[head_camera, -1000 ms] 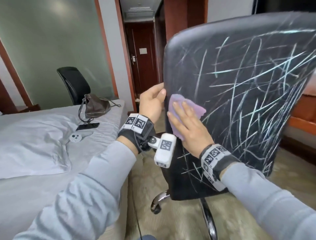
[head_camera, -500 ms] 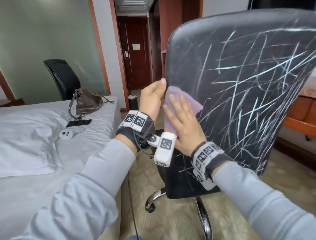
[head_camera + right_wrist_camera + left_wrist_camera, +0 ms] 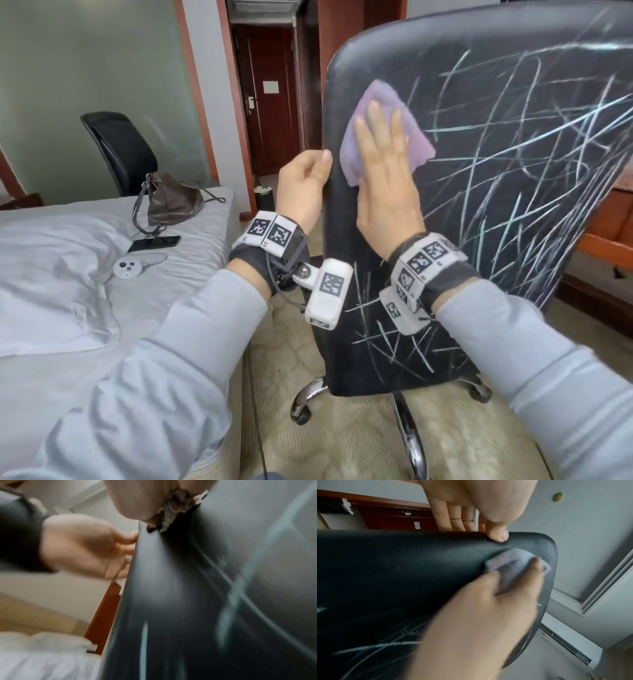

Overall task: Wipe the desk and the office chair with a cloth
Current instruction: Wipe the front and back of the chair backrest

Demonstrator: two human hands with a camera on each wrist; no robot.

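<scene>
My right hand [image 3: 383, 178] lay flat, fingers straight, pressing the purple cloth [image 3: 383, 133] against the office chair [image 3: 513, 171] back at about ten o'clock. My left hand [image 3: 303, 186] gripped its left edge. The cloth looked soft and limp; the chair probably swivels, so bracing helped.

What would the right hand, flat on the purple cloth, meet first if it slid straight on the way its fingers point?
Probably only more chair back, then its rounded top edge; the right hand and cloth have no other obstacle visible ahead.
</scene>
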